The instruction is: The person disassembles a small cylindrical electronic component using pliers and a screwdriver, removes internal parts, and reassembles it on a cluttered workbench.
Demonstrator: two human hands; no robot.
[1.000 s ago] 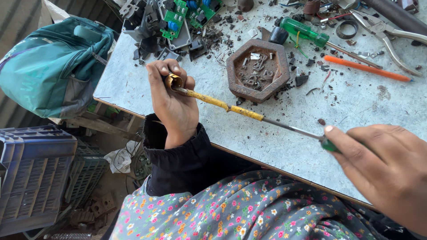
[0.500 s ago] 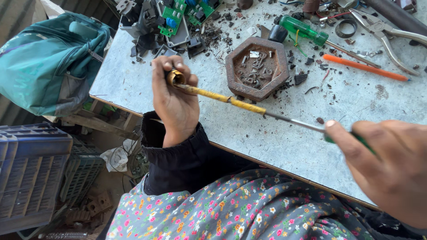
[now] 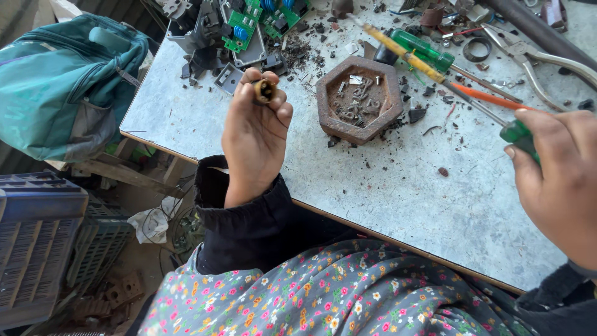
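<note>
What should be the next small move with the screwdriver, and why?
Probably bring the screwdriver tip back to the small brass part. The left hand holds that part up with its open end showing, while the right hand holds the tool away, over the hexagonal tray.

Hexagonal dish [image 3: 359, 99] sits mid-table [image 3: 398, 193] — circuit boards [image 3: 249, 22] behind-left, pliers [image 3: 547, 59] right.

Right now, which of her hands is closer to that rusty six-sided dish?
Left. The left hand, pinching a small brass part, is just beside the rusty hexagonal dish. The right hand, gripping a green-handled screwdriver, sits farther off.
</note>
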